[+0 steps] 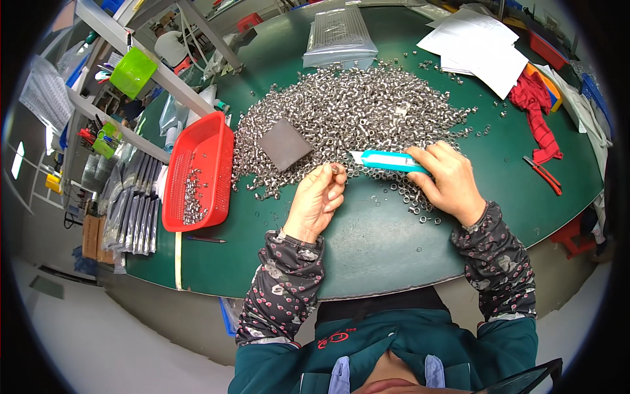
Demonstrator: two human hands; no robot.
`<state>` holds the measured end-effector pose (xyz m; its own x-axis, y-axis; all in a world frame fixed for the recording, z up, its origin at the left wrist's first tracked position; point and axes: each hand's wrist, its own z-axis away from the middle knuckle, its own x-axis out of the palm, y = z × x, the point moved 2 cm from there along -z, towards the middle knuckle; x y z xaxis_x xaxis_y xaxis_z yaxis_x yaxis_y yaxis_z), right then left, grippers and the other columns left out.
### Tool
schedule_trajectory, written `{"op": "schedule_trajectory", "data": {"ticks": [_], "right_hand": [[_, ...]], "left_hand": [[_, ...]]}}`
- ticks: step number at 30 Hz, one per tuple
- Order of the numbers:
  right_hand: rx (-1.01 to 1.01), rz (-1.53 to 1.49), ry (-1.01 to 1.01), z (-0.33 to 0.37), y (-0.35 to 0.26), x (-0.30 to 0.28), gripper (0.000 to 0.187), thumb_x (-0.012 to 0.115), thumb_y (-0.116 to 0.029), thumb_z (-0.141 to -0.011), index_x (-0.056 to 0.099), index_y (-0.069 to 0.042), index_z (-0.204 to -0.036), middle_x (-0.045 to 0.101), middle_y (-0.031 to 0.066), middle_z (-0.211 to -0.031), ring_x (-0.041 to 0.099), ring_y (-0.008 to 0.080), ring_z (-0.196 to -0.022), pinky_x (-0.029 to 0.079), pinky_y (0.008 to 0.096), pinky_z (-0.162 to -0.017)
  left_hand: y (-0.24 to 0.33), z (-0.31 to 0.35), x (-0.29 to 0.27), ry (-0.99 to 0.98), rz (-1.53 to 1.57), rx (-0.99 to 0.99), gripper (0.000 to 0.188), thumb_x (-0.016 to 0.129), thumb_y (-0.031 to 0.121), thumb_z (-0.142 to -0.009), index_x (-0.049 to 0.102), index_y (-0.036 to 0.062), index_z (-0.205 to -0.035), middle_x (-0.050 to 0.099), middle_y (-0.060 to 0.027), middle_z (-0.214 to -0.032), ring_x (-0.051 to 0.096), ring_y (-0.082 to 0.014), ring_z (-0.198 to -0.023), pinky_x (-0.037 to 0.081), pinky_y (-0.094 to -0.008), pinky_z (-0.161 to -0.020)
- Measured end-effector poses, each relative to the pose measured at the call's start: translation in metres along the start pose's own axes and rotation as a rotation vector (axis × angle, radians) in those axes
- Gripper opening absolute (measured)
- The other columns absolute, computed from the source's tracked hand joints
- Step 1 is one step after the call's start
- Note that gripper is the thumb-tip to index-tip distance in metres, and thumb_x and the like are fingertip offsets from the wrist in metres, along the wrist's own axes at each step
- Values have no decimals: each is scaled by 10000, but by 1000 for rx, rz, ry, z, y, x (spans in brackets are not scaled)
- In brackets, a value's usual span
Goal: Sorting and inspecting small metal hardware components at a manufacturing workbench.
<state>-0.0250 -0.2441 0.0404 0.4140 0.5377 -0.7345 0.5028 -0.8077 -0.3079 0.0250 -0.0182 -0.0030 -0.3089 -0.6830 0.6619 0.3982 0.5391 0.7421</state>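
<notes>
Glasses (535,379) are showing below the near edge of the table (367,256), and flowered sleeves (282,282) are crossing that edge. The left hand (316,203) is pinching a small ring (335,169) between thumb and forefinger, around midway along the near edge and just in front of the pile (367,98). The right hand (453,180) is wrapping around a teal cutter (390,161); its blade (356,156) is pointing left, near the pinched ring but seemingly apart from it. Toward the table's left edge a red basket (226,177) is holding loose rings (192,197), and a grey block (286,144) is lying at the pile's left side.

For good blade work, steadiness is probably mattering most: the pinch is needing firmness, with both fingertips sitting clear of the blade's line. Short, light strokes are looking safer than pushing, since any slip is likely heading straight for the left thumb.
</notes>
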Motion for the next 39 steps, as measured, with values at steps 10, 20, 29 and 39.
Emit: {"op": "schedule_trajectory", "data": {"ticks": [10,20,29,39], "right_hand": [[6,12,-16,0,0,-1,308,649,-179,-694,570,-75,-973,505,64,-712,506,227,-666,432,346,-560],[3,1,2,-1,2,0,310,651,-178,-694,572,-72,-974,506,67,-702,503,228,-660,426,343,-554],[12,10,16,1,4,-2,304,652,-176,-690,575,-76,-966,504,65,-692,501,230,-659,424,345,-552],[41,22,145,0,15,-5,284,644,-190,-704,575,-89,-960,523,52,-706,516,222,-674,444,334,-569]], "left_hand": [[0,0,-1,24,25,-30,273,427,269,-912,514,14,-868,479,-35,-737,361,-56,-516,265,-159,-371],[0,2,0,35,-5,-70,256,413,273,-915,514,44,-860,468,-33,-747,354,-60,-521,268,-158,-371],[-3,0,2,0,-64,-7,181,437,204,-908,519,43,-908,523,-57,-803,422,-65,-551,303,-152,-369],[-10,-1,23,13,-458,-65,92,519,100,-849,516,27,-905,474,14,-720,419,-55,-589,310,-164,-420]]}}
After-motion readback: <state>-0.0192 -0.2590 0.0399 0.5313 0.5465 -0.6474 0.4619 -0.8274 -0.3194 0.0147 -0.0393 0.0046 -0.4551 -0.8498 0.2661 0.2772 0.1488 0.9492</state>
